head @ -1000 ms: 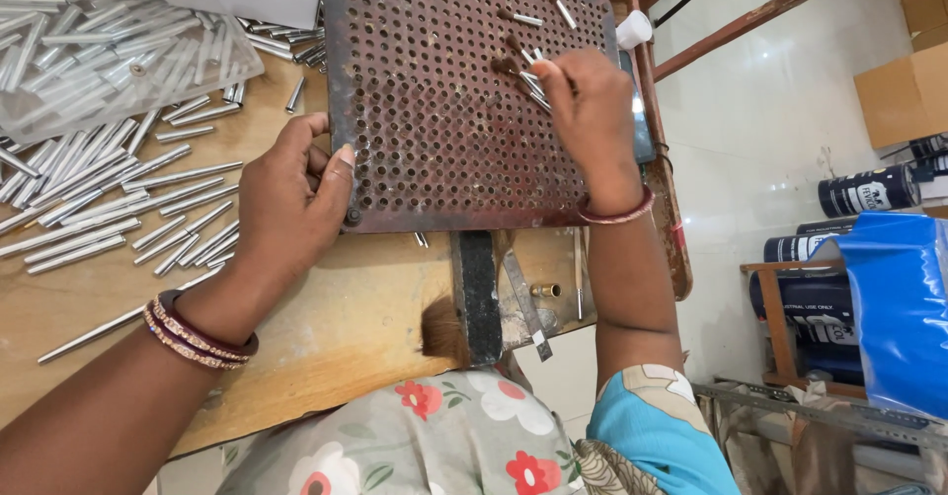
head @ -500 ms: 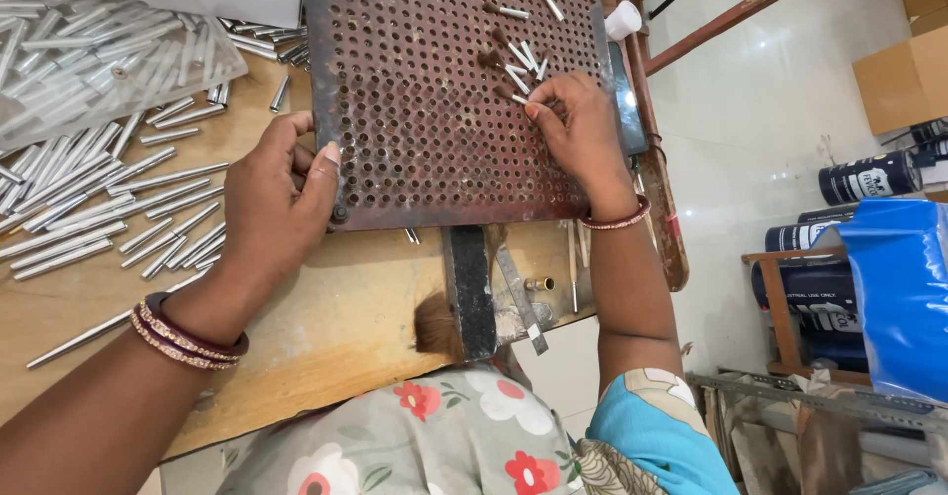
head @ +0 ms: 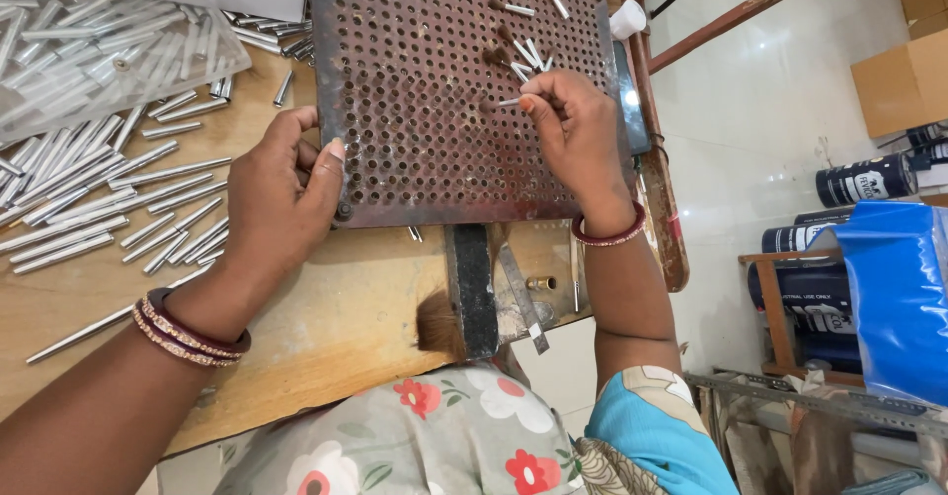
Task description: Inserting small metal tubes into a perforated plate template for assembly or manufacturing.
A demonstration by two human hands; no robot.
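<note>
Left hand (head: 281,194) nearest: fingers curled, thumb on top, gripping the near left edge of the rusty perforated metal plate (head: 425,110) on the wooden tabletop (head: 326,337). Risk, as I judge it: a slack grip lets the plate shift, throwing off hole alignment. Loose metal tubes (head: 109,199) lie just left; a nudge could send them rolling. Farther: right hand (head: 573,125) pinched shut on a small white brush stick (head: 509,102), tip at a hole; it could slip or miss the hole. Beyond, several bristle-tipped sticks (head: 518,51) lie on the plate, easily jostled.
</note>
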